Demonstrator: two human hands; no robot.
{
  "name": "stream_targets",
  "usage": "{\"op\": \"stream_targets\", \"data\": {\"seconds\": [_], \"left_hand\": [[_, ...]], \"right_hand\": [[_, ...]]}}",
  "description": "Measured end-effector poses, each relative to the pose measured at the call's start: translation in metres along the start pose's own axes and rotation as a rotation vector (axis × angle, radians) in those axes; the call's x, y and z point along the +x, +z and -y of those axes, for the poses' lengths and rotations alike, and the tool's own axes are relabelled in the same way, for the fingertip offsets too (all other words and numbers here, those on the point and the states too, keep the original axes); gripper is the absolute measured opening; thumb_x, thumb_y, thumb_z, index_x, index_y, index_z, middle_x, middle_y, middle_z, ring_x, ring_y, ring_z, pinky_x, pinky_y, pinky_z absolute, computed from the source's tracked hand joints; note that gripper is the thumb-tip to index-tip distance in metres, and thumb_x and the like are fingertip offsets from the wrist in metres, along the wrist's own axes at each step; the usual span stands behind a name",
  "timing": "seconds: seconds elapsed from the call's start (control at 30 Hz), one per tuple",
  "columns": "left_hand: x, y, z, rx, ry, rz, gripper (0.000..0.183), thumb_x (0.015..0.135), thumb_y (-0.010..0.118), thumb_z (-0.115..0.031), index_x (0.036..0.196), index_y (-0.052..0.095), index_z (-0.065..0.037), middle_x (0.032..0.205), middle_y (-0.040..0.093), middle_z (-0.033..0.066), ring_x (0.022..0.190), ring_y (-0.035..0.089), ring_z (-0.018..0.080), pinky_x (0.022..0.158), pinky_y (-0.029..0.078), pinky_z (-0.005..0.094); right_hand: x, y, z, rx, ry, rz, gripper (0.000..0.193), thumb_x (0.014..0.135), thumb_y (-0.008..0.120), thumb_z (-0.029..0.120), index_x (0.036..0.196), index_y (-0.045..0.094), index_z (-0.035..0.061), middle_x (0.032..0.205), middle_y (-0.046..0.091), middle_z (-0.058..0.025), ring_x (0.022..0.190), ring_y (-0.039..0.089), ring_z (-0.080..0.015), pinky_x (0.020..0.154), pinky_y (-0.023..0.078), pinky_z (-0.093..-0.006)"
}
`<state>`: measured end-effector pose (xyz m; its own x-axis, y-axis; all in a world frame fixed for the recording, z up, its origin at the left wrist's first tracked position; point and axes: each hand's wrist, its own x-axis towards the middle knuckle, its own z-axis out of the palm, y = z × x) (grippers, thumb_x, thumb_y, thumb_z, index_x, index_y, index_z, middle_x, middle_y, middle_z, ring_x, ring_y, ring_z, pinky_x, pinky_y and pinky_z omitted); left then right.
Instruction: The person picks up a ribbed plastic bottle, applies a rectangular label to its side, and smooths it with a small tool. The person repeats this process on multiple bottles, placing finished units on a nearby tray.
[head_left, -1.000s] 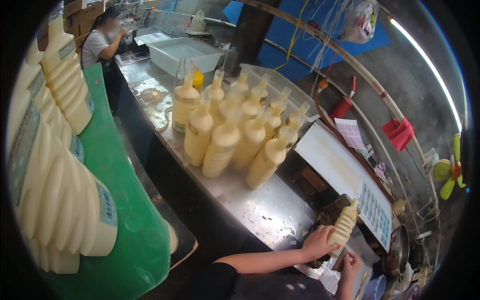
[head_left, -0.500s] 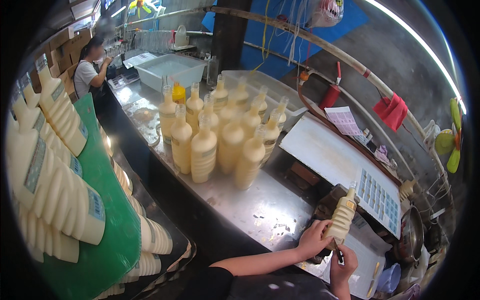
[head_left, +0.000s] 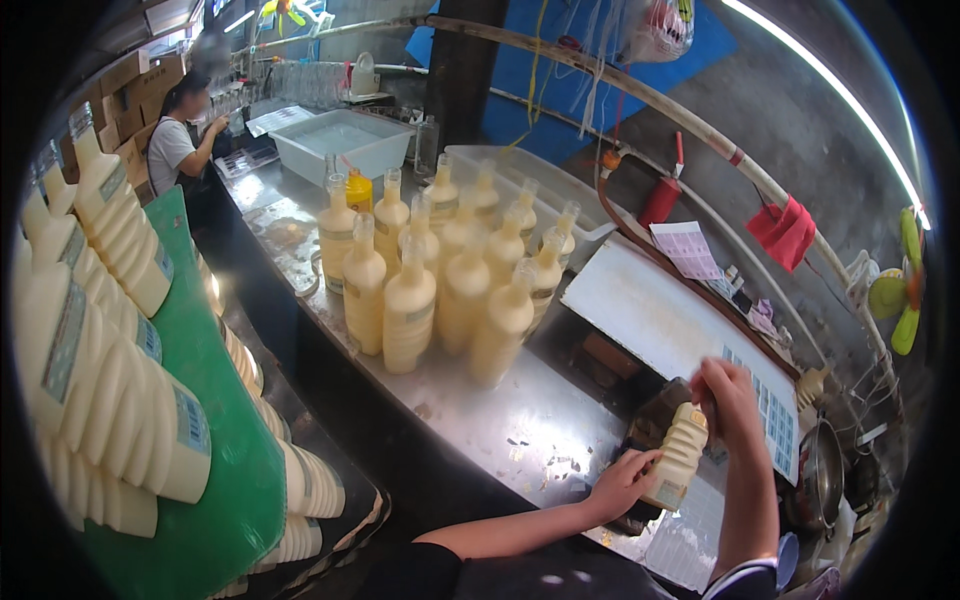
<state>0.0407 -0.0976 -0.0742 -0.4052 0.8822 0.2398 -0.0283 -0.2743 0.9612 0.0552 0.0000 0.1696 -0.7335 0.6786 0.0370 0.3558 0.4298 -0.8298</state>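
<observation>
A cream ribbed bottle (head_left: 684,445) lies tilted over a dark stand at the right end of the metal bench. My left hand (head_left: 622,486) grips it low on its side, near the small label by its base. Over the bottle's upper end is my right hand (head_left: 730,396), raised and closed, hiding the neck. A dark sliver shows under its fingers, in keeping with the small dark-handled tool seen earlier; most of it is covered. Beside this hand lies a sheet of blue-grey labels (head_left: 782,425) on a white board (head_left: 650,300), partly behind the hand and forearm.
Several cream bottles (head_left: 408,315) stand grouped on the metal bench (head_left: 470,420). More bottles (head_left: 120,400) stand along a green sheet (head_left: 215,440) at left. White tubs (head_left: 340,145) sit at the back. A person (head_left: 175,140) works far left. A metal pan (head_left: 822,475) hangs at right.
My right hand has risen from the bottle's base to its upper end. The left hand still grips the bottle, whose base has swung a little toward me.
</observation>
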Motion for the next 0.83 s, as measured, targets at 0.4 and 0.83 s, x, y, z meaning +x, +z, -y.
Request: {"op": "stream_targets", "data": {"seconds": [0.4,0.83], "left_hand": [[0.005,-0.026,0.006,-0.224,-0.048,0.303,0.057,0.101,0.061,-0.016,0.154,0.043,-0.010,0.120,0.049,0.0086,0.107,0.056,0.0178,0.095,0.050,0.0321],[0.008,-0.033,0.007,-0.221,0.015,0.349,0.075,0.092,0.070,-0.021,0.157,0.034,-0.009,0.129,0.047,0.0138,0.106,0.061,0.0288,0.093,0.054,0.0372]], "right_hand": [[0.203,0.140,0.139,-0.788,-0.662,0.033,0.059,0.083,0.077,0.039,0.120,0.067,-0.0051,0.096,0.073,-0.0218,0.094,0.071,-0.0370,0.085,0.055,-0.0435],[0.293,0.209,0.122,-0.995,-0.446,0.264,0.045,0.086,0.072,0.047,0.088,0.079,0.0027,0.083,0.074,-0.0185,0.081,0.073,-0.0336,0.076,0.057,-0.0445]]}}
